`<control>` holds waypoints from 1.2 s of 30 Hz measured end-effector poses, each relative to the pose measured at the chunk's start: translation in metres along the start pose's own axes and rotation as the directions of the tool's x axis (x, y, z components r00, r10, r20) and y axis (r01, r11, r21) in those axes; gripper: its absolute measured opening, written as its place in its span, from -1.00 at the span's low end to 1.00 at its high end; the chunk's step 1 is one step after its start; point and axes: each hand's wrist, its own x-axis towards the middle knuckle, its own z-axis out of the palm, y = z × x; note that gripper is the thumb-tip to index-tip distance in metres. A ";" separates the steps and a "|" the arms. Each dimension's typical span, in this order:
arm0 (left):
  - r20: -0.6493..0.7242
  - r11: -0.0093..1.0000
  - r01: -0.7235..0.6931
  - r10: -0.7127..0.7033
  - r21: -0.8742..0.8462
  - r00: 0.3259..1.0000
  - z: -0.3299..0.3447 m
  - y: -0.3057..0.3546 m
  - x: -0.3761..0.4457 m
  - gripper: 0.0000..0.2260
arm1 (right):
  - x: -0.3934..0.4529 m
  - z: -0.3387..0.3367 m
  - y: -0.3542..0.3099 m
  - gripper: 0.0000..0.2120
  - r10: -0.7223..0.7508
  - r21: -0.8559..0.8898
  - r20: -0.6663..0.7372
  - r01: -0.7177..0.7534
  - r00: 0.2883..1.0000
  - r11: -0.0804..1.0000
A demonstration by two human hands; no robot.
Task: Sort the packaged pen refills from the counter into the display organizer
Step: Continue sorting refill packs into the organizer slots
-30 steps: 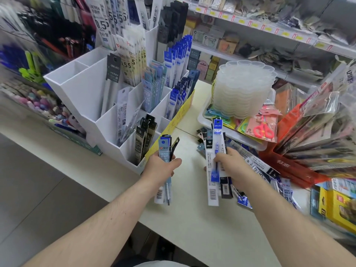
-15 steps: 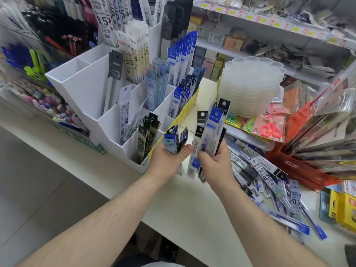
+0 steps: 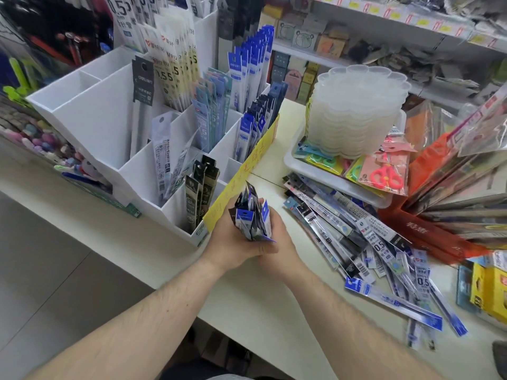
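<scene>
Both hands have come together since half a second back, so the two bunches are now one bundle of refill packs (image 3: 251,219). Left hand (image 3: 233,239) and right hand (image 3: 277,242) both grasp it over the bench (image 3: 260,311). Loose refills (image 3: 356,237) lie at 3 o'clock, white organizer (image 3: 90,116) at 11.

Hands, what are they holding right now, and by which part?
Both hands, left and right, grip one bundle of refill packs around its lower part; the header ends stick up.
</scene>
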 end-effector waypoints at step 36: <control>0.195 0.902 0.237 -0.175 -0.361 0.965 -0.030 0.134 -0.004 -0.45 | -0.065 -0.056 -0.146 -0.69 -0.003 0.329 0.084 -0.025 0.996 0.944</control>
